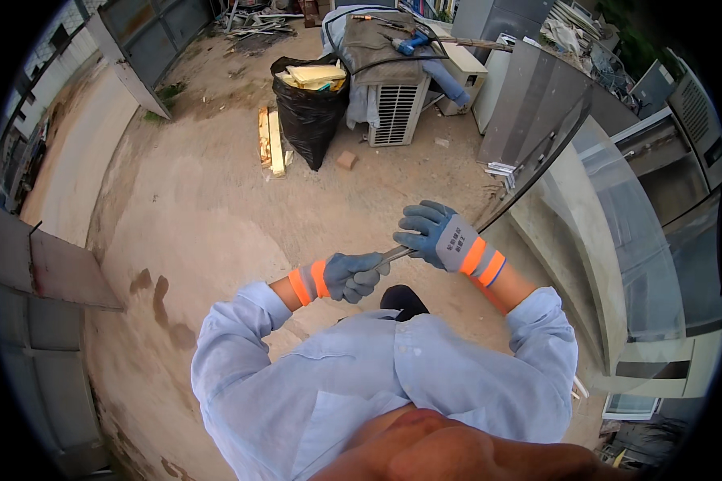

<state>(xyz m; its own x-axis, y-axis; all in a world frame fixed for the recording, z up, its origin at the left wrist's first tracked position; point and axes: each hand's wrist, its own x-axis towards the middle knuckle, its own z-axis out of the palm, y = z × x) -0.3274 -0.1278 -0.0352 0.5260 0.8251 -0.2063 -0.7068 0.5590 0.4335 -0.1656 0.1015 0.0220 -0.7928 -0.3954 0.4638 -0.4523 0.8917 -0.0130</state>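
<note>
My left hand point(351, 277), in a blue-grey work glove with an orange cuff, is closed around the near end of a long, thin dark strip point(529, 184). From there the strip runs up to the right, looking bent toward its far end. It passes beneath my right hand point(435, 232), which wears a matching glove. That hand's fingers point left, stretched out and slightly apart over the strip; its thumb and palm are hidden. Translucent panels point(634, 232) stand just right of the strip.
Ahead, a black bag point(309, 108) holds yellow foam pieces. Beside it, a blue power drill point(409, 42) lies on a cloth-covered air-conditioner unit point(397, 112). Yellow strips point(271, 143) and a brick point(346, 159) lie on the ground. Metal cabinets point(529, 104) stand at the right, gates point(156, 48) at the left.
</note>
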